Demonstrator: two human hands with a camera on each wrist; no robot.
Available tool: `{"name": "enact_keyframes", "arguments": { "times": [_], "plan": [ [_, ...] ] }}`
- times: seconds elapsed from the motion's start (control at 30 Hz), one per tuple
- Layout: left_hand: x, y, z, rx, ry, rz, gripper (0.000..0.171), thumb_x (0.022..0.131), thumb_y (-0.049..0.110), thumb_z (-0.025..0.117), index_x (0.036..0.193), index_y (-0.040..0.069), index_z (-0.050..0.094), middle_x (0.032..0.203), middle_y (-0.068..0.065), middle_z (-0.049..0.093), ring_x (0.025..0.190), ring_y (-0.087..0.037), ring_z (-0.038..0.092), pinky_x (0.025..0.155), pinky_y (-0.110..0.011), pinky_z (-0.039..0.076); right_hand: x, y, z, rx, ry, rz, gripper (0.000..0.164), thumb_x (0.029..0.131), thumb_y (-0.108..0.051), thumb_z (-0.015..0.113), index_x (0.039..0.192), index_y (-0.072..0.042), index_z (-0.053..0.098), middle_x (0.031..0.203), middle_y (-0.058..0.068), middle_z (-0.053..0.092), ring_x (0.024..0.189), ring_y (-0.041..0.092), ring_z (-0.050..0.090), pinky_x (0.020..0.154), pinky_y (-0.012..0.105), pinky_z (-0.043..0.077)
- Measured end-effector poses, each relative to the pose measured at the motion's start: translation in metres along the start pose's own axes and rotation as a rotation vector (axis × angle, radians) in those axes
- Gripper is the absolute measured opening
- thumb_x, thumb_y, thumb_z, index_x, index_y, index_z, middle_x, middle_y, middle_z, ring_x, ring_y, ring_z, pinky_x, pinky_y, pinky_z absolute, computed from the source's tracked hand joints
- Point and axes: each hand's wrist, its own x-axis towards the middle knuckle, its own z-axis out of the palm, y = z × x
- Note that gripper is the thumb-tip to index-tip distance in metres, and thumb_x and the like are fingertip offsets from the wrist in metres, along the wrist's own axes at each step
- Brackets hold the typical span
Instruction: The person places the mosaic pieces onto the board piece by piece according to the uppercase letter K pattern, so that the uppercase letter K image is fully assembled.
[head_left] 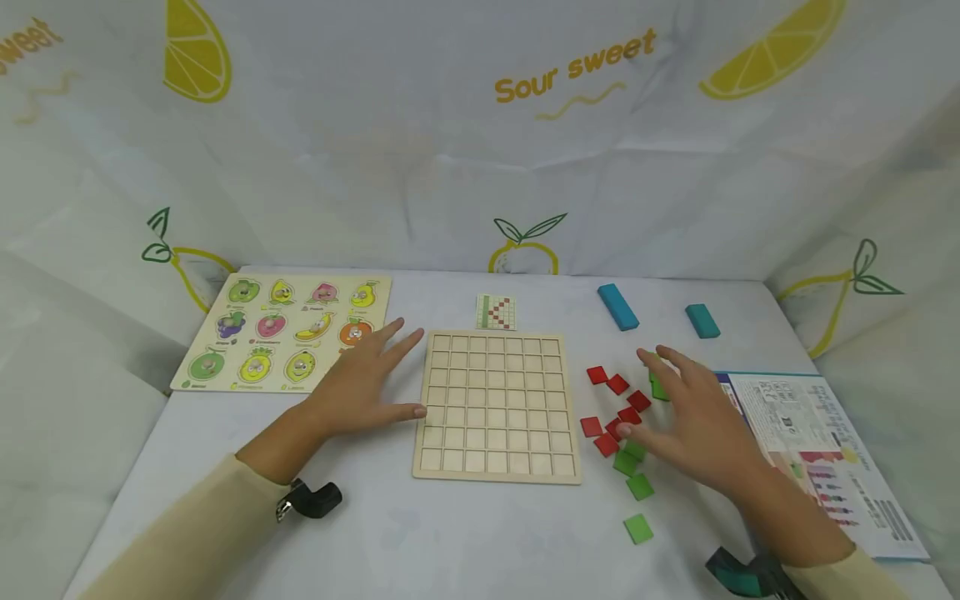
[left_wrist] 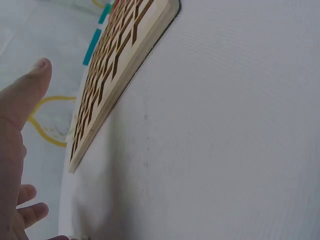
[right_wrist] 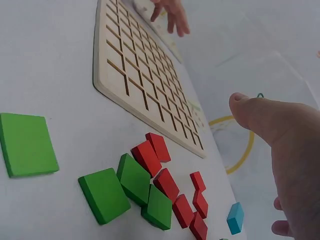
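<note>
A square wooden grid board [head_left: 497,482] lies flat in the middle of the table, its cells bare. My left hand [head_left: 365,385] hovers at the board's left edge with fingers spread and holds nothing. On the other side, my right hand [head_left: 693,417] is held above the scattered tiles, fingers apart, with nothing in its grasp. Several red tiles [head_left: 591,427] and several green tiles [head_left: 638,528] lie loose between the board and that hand; a few green ones are partly hidden behind its fingers. Behind the board lies a small pattern card [head_left: 496,312] with green and red squares.
A fruit picture board [head_left: 225,333] lies at the back left, partly behind my left hand. Two blue blocks [head_left: 618,307] [head_left: 702,321] rest at the back right. A printed sheet or box [head_left: 862,467] lies under my right forearm. White cloth [head_left: 375,167] hangs behind the table.
</note>
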Motion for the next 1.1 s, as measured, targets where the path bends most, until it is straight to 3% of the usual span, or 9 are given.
{"name": "enact_keyframes", "arguments": {
  "times": [0.23, 0.33, 0.47, 0.63, 0.8, 0.97, 1.1],
  "plan": [
    [0.007, 0.0, 0.014, -0.098, 0.044, -0.029, 0.087, 0.095, 0.056, 0.075, 0.167, 0.02, 0.041, 0.165, -0.014, 0.041, 0.151, -0.038, 0.04, 0.117, -0.063, 0.037, -0.02, 0.001, 0.005, 0.128, -0.023, 0.106, 0.1, 0.082, -0.052, 0.09, 0.162, -0.014, 0.044, 0.149, 0.024, 0.048, 0.13, 0.047, 0.048, 0.09, 0.072, 0.052],
    [0.009, 0.001, 0.019, -0.128, 0.065, -0.046, 0.076, 0.097, 0.048, 0.077, 0.161, 0.015, 0.05, 0.153, -0.014, 0.053, 0.143, -0.034, 0.048, 0.116, -0.056, 0.04, -0.03, 0.001, 0.007, 0.196, -0.058, 0.184, 0.092, 0.086, -0.054, 0.087, 0.157, -0.011, 0.048, 0.139, 0.02, 0.055, 0.119, 0.039, 0.054, 0.084, 0.058, 0.057],
    [0.011, 0.004, 0.026, -0.14, 0.058, -0.077, 0.066, 0.098, 0.042, 0.079, 0.153, 0.013, 0.059, 0.142, -0.011, 0.061, 0.135, -0.031, 0.056, 0.112, -0.051, 0.046, -0.046, 0.005, 0.014, 0.272, -0.082, 0.288, 0.077, 0.089, -0.052, 0.085, 0.145, -0.007, 0.057, 0.12, 0.012, 0.063, 0.102, 0.028, 0.058, 0.076, 0.038, 0.053],
    [0.012, 0.006, 0.032, -0.112, 0.062, -0.089, 0.059, 0.097, 0.039, 0.08, 0.149, 0.015, 0.064, 0.137, -0.009, 0.065, 0.131, -0.031, 0.059, 0.109, -0.051, 0.048, -0.071, 0.013, 0.025, 0.328, -0.123, 0.391, 0.067, 0.09, -0.054, 0.084, 0.133, -0.007, 0.062, 0.11, 0.005, 0.067, 0.096, 0.021, 0.057, 0.074, 0.023, 0.049],
    [0.011, 0.005, 0.035, -0.104, 0.098, -0.077, 0.052, 0.096, 0.033, 0.082, 0.142, 0.013, 0.069, 0.136, -0.008, 0.066, 0.128, -0.031, 0.06, 0.107, -0.051, 0.048, -0.087, 0.019, 0.031, 0.357, -0.192, 0.466, 0.066, 0.091, -0.054, 0.083, 0.132, -0.006, 0.061, 0.11, 0.005, 0.066, 0.099, 0.021, 0.056, 0.079, 0.025, 0.047],
    [0.009, 0.002, 0.039, -0.117, 0.124, -0.079, 0.049, 0.095, 0.031, 0.083, 0.139, 0.014, 0.071, 0.137, -0.006, 0.066, 0.126, -0.03, 0.06, 0.105, -0.05, 0.049, -0.096, 0.018, 0.036, 0.39, -0.274, 0.498, 0.065, 0.09, -0.051, 0.085, 0.134, -0.008, 0.064, 0.109, 0.002, 0.067, 0.106, 0.023, 0.059, 0.095, 0.045, 0.052],
    [0.009, 0.0, 0.043, -0.146, 0.144, -0.058, 0.046, 0.096, 0.029, 0.082, 0.139, 0.016, 0.072, 0.137, -0.005, 0.066, 0.125, -0.029, 0.06, 0.105, -0.051, 0.048, -0.105, 0.015, 0.04, 0.375, -0.277, 0.429, 0.053, 0.089, -0.048, 0.086, 0.128, -0.016, 0.071, 0.107, -0.006, 0.068, 0.104, 0.016, 0.06, 0.097, 0.036, 0.053]
  ]
}}
